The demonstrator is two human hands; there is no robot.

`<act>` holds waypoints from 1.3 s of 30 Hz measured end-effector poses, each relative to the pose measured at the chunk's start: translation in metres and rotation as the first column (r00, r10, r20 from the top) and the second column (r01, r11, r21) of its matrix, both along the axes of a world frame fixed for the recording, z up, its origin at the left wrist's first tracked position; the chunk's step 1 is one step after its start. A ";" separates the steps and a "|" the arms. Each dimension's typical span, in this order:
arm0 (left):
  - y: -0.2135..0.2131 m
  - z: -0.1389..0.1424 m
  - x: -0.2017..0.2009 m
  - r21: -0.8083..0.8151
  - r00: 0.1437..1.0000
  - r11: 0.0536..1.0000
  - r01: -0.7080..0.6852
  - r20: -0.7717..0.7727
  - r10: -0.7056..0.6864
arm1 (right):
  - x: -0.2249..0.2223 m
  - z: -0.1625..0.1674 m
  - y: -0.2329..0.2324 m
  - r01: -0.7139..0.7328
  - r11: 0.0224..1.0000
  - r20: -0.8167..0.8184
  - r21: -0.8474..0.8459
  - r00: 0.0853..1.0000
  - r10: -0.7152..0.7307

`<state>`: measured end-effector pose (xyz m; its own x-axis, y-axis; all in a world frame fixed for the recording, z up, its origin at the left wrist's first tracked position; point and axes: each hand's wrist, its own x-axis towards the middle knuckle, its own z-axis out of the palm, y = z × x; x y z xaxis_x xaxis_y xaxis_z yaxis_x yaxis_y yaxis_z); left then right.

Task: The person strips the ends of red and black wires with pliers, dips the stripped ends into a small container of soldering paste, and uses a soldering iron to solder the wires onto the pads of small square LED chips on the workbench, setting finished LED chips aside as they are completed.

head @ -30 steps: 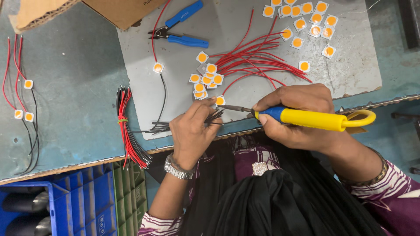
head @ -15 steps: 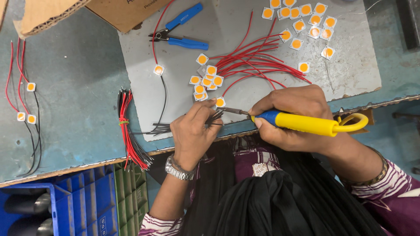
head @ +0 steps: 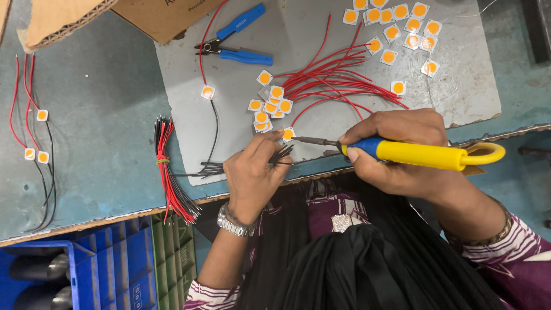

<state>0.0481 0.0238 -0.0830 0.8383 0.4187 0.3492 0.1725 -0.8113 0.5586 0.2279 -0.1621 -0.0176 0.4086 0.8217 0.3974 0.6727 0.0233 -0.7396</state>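
My right hand (head: 402,150) grips a soldering iron (head: 425,154) with a yellow and blue handle; its metal tip points left at a small square orange-and-white chip (head: 288,134) on the grey mat (head: 241,138). My left hand (head: 252,172) pinches thin black wires (head: 281,154) against that chip, fingers closed on them. A fan of red wires (head: 338,86) lies just beyond the tip. A cluster of the same chips (head: 268,109) sits by the fingers.
Blue-handled pliers (head: 238,43) lie at the back by a cardboard box (head: 143,14). More chips (head: 396,26) are scattered at the back right. A tied bundle of red and black wires (head: 169,172) lies left. Wired chips (head: 37,135) sit far left. Blue crate (head: 86,275) below the edge.
The soldering iron has shifted slightly, its tip staying at the chip. My left hand keeps holding the black wires in the same place.
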 end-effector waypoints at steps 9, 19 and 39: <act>-0.007 -0.007 -0.003 0.220 0.993 0.975 -0.003 0.114 -0.023 | 0.016 -0.040 -0.056 0.296 0.922 -0.153 0.249 0.952 -0.265; -0.023 0.041 -0.057 0.388 0.842 0.874 -0.291 0.538 0.040 | 0.082 -0.161 -0.171 0.604 0.599 -0.668 0.526 0.729 -0.150; 0.066 -0.025 -0.061 0.276 0.895 0.863 -0.422 0.280 0.348 | 0.033 -0.064 -0.178 0.738 0.581 -0.463 0.343 0.671 -0.580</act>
<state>-0.0126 0.0895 -0.1077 0.5221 0.5257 0.6717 0.4153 -0.8445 0.3382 0.2605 -0.3401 -0.0815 0.9086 0.0134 0.4175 0.4165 0.0460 -0.9080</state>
